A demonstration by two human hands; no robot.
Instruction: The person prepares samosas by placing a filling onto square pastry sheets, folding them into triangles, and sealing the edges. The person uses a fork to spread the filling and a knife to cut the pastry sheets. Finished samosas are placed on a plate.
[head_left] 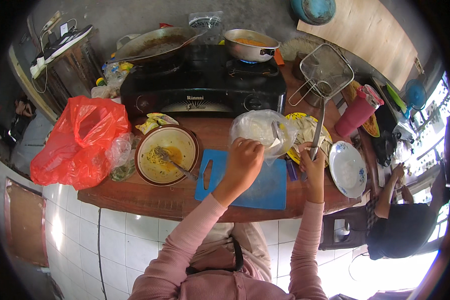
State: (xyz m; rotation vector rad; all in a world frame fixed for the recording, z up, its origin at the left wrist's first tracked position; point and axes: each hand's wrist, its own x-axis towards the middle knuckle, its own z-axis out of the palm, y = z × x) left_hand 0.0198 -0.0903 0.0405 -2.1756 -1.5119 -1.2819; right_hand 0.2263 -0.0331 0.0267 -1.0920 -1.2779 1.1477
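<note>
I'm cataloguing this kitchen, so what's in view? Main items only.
Gas stove: 1, black, table's back
Wok: 1, dark, left burner
Shallow pan: 1, silver, right burner
Carrier bag: 1, red, table's left
Bowl: 1, cream, left of board
Chopping board: 1, blue, front centre
Plastic bag: 1, translucent, behind board
Plate: 1, yellow, right of plastic bag
Scalloped plate: 1, white, front right
Strainer: 1, silver, right of stove
Tumbler: 1, pink, table's right
Another person: 1, black top, far right
Long utensil: 1, silver, right hand
Left hand: 1, pink sleeve, at plastic bag
Right hand: 1, pink sleeve, gripping utensil

The left hand (pixel 245 161) partly hides the blue board (pixel 270 187); the teal basin (pixel 312 11) is cut off above.
</note>
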